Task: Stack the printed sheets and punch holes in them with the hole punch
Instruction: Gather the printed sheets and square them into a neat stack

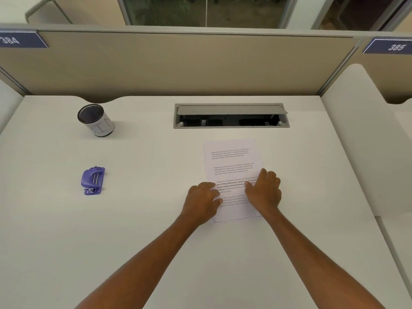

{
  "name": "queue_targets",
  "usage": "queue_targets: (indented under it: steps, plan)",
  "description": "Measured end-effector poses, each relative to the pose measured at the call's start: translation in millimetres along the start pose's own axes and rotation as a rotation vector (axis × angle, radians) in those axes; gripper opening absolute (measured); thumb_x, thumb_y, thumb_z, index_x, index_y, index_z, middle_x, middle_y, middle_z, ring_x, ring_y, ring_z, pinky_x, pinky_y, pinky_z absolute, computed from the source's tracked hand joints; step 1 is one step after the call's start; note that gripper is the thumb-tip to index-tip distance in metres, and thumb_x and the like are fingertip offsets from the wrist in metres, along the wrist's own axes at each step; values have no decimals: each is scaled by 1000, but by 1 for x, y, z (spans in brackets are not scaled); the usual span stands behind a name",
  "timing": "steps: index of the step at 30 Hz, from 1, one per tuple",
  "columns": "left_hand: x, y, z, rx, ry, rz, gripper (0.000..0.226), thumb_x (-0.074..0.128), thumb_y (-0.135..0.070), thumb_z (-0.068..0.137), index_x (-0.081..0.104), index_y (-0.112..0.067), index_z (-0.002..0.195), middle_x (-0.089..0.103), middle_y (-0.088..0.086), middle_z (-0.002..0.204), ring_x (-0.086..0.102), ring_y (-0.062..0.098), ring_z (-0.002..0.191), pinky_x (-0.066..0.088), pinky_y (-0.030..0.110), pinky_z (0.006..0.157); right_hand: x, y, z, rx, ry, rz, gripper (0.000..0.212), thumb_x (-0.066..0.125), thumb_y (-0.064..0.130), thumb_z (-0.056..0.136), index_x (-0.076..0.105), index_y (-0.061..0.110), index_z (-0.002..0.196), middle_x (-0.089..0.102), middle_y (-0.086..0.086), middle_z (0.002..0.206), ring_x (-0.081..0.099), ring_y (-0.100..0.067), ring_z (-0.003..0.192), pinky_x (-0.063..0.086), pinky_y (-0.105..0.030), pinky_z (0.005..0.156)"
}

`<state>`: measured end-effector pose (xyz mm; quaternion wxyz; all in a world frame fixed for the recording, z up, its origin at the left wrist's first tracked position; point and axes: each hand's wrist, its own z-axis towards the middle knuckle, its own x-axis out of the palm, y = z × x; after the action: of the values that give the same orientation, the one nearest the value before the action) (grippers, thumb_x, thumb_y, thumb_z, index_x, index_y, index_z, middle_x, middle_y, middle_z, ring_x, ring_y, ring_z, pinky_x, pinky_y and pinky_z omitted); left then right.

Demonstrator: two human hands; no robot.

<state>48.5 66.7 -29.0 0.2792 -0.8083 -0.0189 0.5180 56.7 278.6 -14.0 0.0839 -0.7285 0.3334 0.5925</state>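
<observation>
White printed sheets (231, 166) lie overlapped on the white desk, right of centre, slightly fanned at the near corner. My left hand (204, 202) rests flat on the sheets' left edge, fingers curled against it. My right hand (264, 190) lies palm down on the lower right part of the top sheet, covering some text. Neither hand grips anything. A purple hole punch (92, 180) sits alone on the desk far to the left, well away from both hands.
A black mesh cup with a white label (95, 120) stands at the back left. A grey cable hatch (230, 115) is open just behind the sheets. Beige partition walls (178, 63) close the desk at the back and right.
</observation>
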Motion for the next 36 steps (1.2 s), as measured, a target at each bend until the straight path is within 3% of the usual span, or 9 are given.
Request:
queue_targets:
  steps: [6,12,16,20,25,28,30,33,36]
  plan:
    - [0,0,2,-12,2,17,37,57,-43,110,75,-25,137,55,-2,166,42,16,159,6,59,135,0,0,6,33,44,187,75,68,43,101,36,9,159,44,-18,155,42,-42,142,51,-51,102]
    - [-5,0,2,-19,26,19,35,57,-41,110,74,-27,138,56,-4,165,41,13,159,6,61,135,-6,-7,23,111,47,516,54,72,58,92,67,13,120,72,-8,125,65,-36,118,55,-49,101]
    - [-4,3,1,12,13,8,36,59,-40,110,72,-26,140,51,-5,170,40,13,160,31,48,129,-22,-17,44,154,109,723,40,89,27,85,73,12,119,79,-8,119,75,-32,108,61,-42,95]
    - [0,9,-1,25,-14,-47,36,63,-39,108,72,-25,140,52,-5,170,40,14,161,36,42,126,-33,-26,58,150,239,763,34,85,-3,83,78,8,114,82,-14,111,80,-37,107,64,-49,99]
    - [-3,17,-3,12,-208,-345,24,75,-15,103,81,-10,126,72,5,145,62,26,141,44,35,121,-40,-29,55,96,287,834,31,81,-5,86,77,12,113,85,-9,110,82,-31,95,66,-39,79]
    - [-17,19,4,-261,-301,-652,43,77,-14,100,70,-15,143,70,0,145,67,21,128,48,30,112,-43,-28,47,44,313,939,31,80,-5,88,76,14,114,87,-3,106,84,-23,85,63,-27,63]
    - [-26,21,9,-403,-295,-851,59,80,-21,99,58,-18,153,66,-2,145,67,19,123,51,32,105,-46,-26,42,2,342,1021,32,80,-4,90,76,13,117,87,-2,107,84,-19,85,62,-23,62]
    - [-40,25,14,-485,-253,-1120,71,84,-24,97,49,-15,158,67,7,144,69,30,129,57,51,112,-51,-22,37,-47,368,1104,34,82,0,91,74,13,121,86,-2,113,83,-19,91,63,-25,67]
    - [-53,26,17,-407,-196,-1295,56,83,-20,98,59,-13,149,80,11,130,77,33,122,63,51,105,-56,-17,33,-92,378,1171,34,83,2,91,74,15,122,85,-3,118,83,-20,96,64,-28,72]
